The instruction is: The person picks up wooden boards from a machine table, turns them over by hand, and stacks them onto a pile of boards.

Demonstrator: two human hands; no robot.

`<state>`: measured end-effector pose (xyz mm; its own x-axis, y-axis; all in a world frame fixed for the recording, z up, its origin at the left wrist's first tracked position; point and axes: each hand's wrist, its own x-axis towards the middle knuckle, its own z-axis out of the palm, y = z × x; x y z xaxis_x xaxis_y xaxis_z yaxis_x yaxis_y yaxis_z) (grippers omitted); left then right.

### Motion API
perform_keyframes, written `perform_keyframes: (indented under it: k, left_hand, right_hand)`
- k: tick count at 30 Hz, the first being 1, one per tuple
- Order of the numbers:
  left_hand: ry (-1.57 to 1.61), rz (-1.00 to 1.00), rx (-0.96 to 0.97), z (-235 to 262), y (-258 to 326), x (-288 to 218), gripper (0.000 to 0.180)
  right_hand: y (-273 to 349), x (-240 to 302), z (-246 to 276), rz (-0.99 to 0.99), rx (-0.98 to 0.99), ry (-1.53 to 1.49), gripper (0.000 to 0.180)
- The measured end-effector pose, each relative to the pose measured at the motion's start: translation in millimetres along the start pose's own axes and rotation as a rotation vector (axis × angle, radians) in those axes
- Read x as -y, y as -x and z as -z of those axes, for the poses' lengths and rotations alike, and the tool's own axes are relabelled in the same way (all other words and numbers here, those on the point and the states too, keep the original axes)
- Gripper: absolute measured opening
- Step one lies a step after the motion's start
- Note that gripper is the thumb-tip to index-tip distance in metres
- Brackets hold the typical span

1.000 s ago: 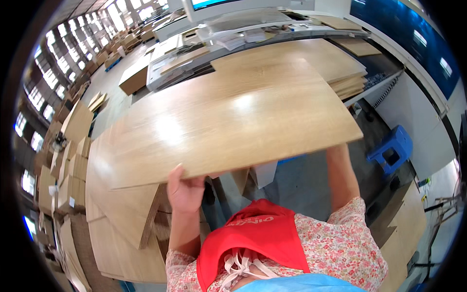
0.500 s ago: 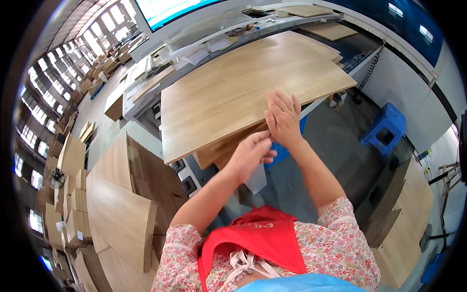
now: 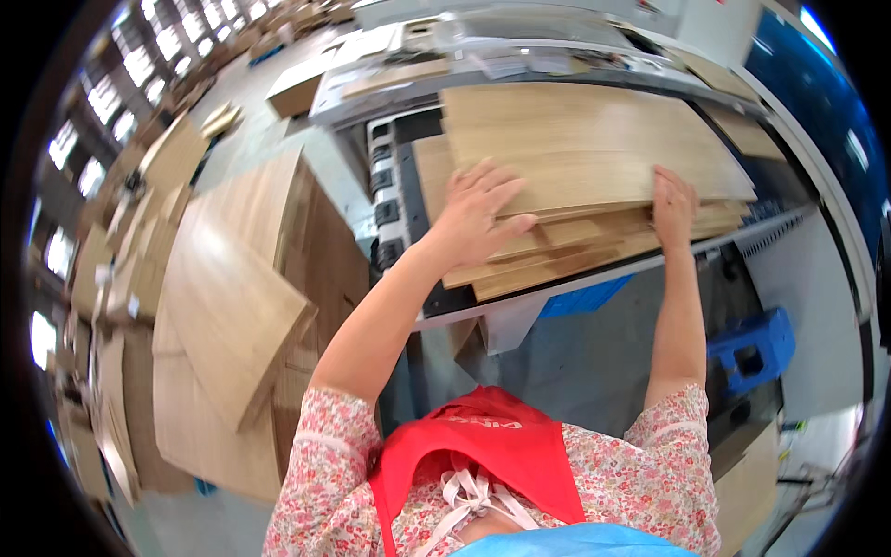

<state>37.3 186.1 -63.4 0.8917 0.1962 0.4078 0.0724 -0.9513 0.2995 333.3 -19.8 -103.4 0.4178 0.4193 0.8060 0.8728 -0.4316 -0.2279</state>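
Head view: the stack of wood-grain panels [image 3: 585, 144] lies on the desk [image 3: 406, 181]. At the stack's near left corner, the left hand [image 3: 478, 213] has its fingers spread; at its near right edge, the right hand's [image 3: 674, 209] fingers sit together, grip unclear. Right of the stack stands a blue stool [image 3: 766, 345].
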Motion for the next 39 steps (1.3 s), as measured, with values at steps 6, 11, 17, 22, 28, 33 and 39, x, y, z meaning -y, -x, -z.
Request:
perform_keyframes:
  k: [6, 11, 17, 22, 28, 33, 39]
  left_hand:
    - [0.089, 0.111, -0.214, 4, 80, 26, 0.059]
    - [-0.381, 0.557, -0.316, 40, 242, 98, 0.049]
    - [-0.656, 1.476, -0.162, 132, 453, 125, 0.066]
    - [-0.408, 1.565, -0.254, 121, 521, 113, 0.080]
    - [-0.633, 1.433, -0.127, 92, 503, 84, 0.095]
    - [-0.704, 1.330, -0.027, 74, 450, 17, 0.076]
    - [-0.654, 1.128, -0.311, 33, 438, -48, 0.051]
  right_hand:
    - [0, -39, -25, 0.029, 0.100, 0.049, 0.034]
    - [-1, -76, -21, 0.016, 0.150, 0.131, 0.048]
    - [-11, -129, -24, 0.004, 0.263, 0.315, 0.046]
    - [14, 203, 18, 0.359, -0.002, -0.216, 0.031]
    - [101, 417, -29, 0.796, 0.600, -0.883, 0.033]
    - [145, 466, -62, 0.957, 0.691, -0.702, 0.053]
    - [164, 465, -86, 1.109, 0.712, -0.559, 0.050]
